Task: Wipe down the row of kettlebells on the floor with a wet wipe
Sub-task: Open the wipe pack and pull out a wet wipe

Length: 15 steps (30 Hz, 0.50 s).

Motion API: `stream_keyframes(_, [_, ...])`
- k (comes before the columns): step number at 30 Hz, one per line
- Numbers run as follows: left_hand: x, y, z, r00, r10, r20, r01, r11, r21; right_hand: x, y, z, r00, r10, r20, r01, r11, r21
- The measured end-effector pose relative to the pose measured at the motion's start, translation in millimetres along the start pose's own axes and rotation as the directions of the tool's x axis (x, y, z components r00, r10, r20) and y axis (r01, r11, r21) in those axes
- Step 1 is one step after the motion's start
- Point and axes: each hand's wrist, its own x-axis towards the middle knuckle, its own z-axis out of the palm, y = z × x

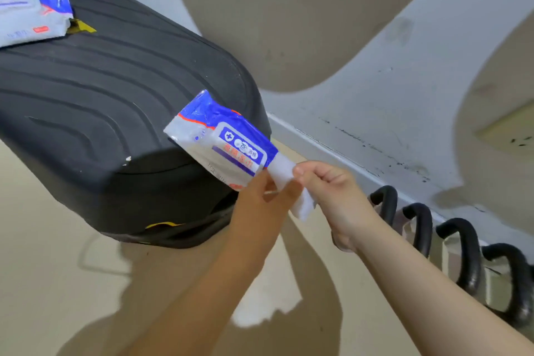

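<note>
My left hand (260,196) grips the lower end of a blue and white wet wipe pack (222,141), held up in front of a big black tyre. My right hand (332,191) pinches a white wet wipe (289,182) that sticks out of the pack's end and hangs down between the two hands. A row of kettlebells (459,251) with black handles stands on the floor along the wall, to the right of and below my right hand.
The large black tyre (109,101) lies on its side on the left, with a second wipe pack (31,17) resting on top of it. A grey and beige wall (375,72) runs behind the kettlebells. Beige floor (57,283) spreads below my arms.
</note>
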Motion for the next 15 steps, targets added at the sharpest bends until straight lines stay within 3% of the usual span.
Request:
stream_keyframes(5, [-9,-6,24,0.989,-0.147,-0.002,0.145,0.979,-0.145,-24,3,-29,0.994,0.058,-0.092,-0.057,0.998,0.017])
stream_keyframes(11, [-21,-16,42,0.990,-0.117,0.073,0.122,0.990,-0.073,-37,29,-41,0.988,-0.062,-0.138,0.038,0.985,-0.171])
stream_keyframes(15, [-24,-21,49,0.993,-0.106,0.044,0.107,0.994,-0.027,-43,36,-44,0.997,-0.036,-0.069,0.034,0.999,-0.026])
